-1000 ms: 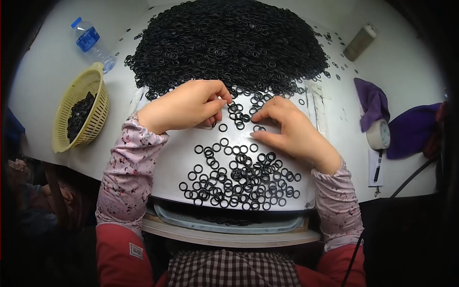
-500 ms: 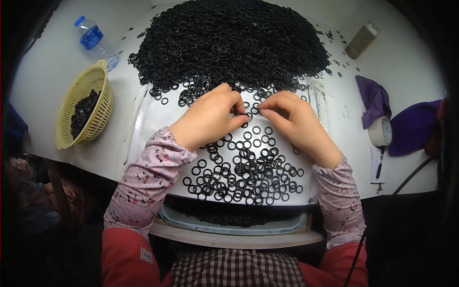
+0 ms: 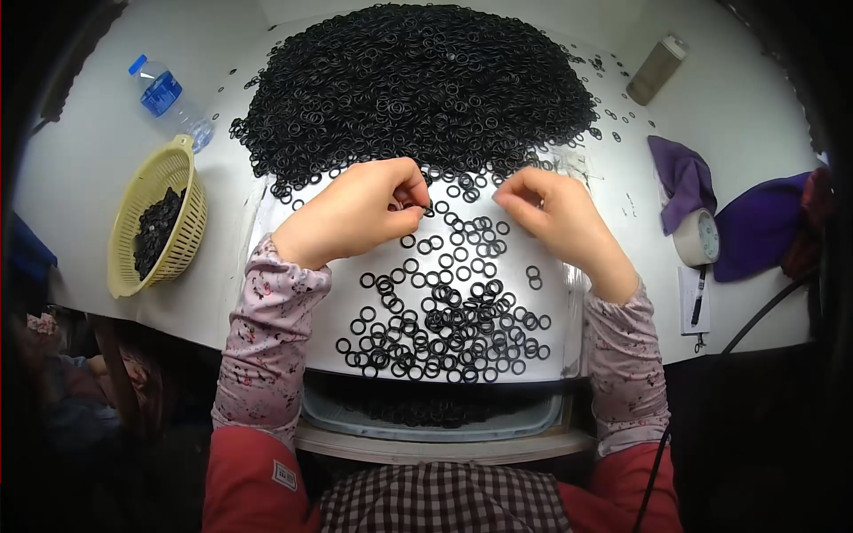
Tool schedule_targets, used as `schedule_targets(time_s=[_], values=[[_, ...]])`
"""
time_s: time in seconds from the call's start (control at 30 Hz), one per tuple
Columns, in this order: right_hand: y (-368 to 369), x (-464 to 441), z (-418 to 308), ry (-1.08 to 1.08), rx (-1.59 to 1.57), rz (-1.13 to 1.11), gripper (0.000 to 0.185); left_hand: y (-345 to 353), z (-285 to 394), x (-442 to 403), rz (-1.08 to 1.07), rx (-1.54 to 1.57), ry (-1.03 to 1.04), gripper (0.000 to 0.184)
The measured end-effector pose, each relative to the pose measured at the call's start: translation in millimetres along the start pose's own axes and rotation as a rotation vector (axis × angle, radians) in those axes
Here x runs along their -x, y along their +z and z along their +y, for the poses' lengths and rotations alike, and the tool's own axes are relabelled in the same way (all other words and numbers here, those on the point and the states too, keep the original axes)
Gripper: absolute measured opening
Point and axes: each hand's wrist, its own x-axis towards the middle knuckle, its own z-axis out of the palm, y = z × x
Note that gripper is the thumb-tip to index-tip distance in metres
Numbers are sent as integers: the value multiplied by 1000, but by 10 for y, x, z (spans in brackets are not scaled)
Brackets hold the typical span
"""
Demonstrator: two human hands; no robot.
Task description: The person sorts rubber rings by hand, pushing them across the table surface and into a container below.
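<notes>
A big heap of black rubber O-rings [image 3: 418, 89] covers the back of the white work surface. In front of it, a looser spread of O-rings [image 3: 453, 324] lies between my forearms. My left hand [image 3: 360, 211] is at the heap's front edge, fingers curled, with a black O-ring [image 3: 429, 211] at the tips of thumb and forefinger. To its right, my right hand [image 3: 558, 211] has thumb and forefinger drawn together just above the surface. Whatever those fingertips may hold is too small to make out.
At left stand a yellow basket [image 3: 192, 253] containing black pieces and a plastic bottle [image 3: 163, 94]. A grey-brown bottle [image 3: 657, 71], purple cloth [image 3: 682, 182], tape roll [image 3: 696, 238] and pen [image 3: 699, 298] on a notepad lie right. Below the front edge sits a tray [image 3: 426, 433] with more rings.
My hands have moved apart, the left one going left. More loose O-rings now show between them. The view has shifted slightly.
</notes>
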Motion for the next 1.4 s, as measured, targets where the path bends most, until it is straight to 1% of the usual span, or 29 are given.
schedule_targets(time_s=[0.03, 0.13, 0.2, 0.27, 0.3, 0.33, 0.4, 0.43, 0.47, 0.57, 0.6, 0.67, 0.7, 0.8, 0.9, 1.0, 1.07, 1.13, 1.23, 1.27, 1.33, 1.4], values=[[-9, 20, -33, 8, 6, -78, 18, -14, 8, 15, -1, 8, -18, 16], [28, 115, -58, -159, 97, -243, 19, -41, -40, 38, -17, 31, -45, 21], [78, 180, -93, -189, 89, -322, 26, -54, -57, 33, -20, 19, -38, 21], [133, 250, -189, -191, 45, -390, 27, -40, -71, 28, 9, -12, -24, 21], [135, 276, -230, -193, 59, -460, 28, -29, -75, 27, 16, -30, -26, 22], [125, 326, -301, -166, -18, -507, 28, -22, -80, 23, 23, -49, -29, 22], [128, 340, -317, -182, -106, -636, 25, -9, -69, 27, 16, -52, -38, 17], [168, 332, -266, -230, -170, -626, 21, -14, -36, 28, 7, -59, -48, 16], [191, 308, -233, -245, -185, -510, 21, -15, -15, 16, -2, -66, -57, 15], [296, 180, -73, -268, -205, -132, 18, -28, -61, 4, 49, -136, 12, 16], [316, 114, 18, -369, -38, 14, 17, -33, -78, 0, 91, -112, 11, 16], [387, 81, 147, -367, 5, 72, 16, -41, -124, 1, 173, -61, 7, 16], [402, 85, 145, -378, -18, 61, 16, -48, -139, -9, 229, -50, 70, 21], [493, 202, 65, -420, -100, -8, 16, -195, -89, 7, 132, -20, -143, 23], [591, 380, -117, -463, -249, -169, 14, -222, -109, 22, 128, -26, -121, 24], [717, 543, -252, -558, -358, -311, 18, -197, -155, 34, 137, -36, -86, 22], [758, 636, -337, -622, -429, -384, 16, -175, -178, 37, 129, -49, -70, 21], [778, 741, -380, -599, -554, -485, 14, -152, -185, 50, 114, -66, -46, 19], [780, 668, -367, -570, -632, -515, 16, -131, -196, 57, 78, -62, -23, 17], [765, 554, -352, -570, -572, -410, 17, -131, -185, 66, 57, -53, -33, 16], [723, 264, -299, -612, -325, -161, 19, -140, -168, 93, 22, -46, -56, 15], [733, 19, -216, -696, -76, 17, 24, -156, -155, 131, -10, -48, -78, 14]])
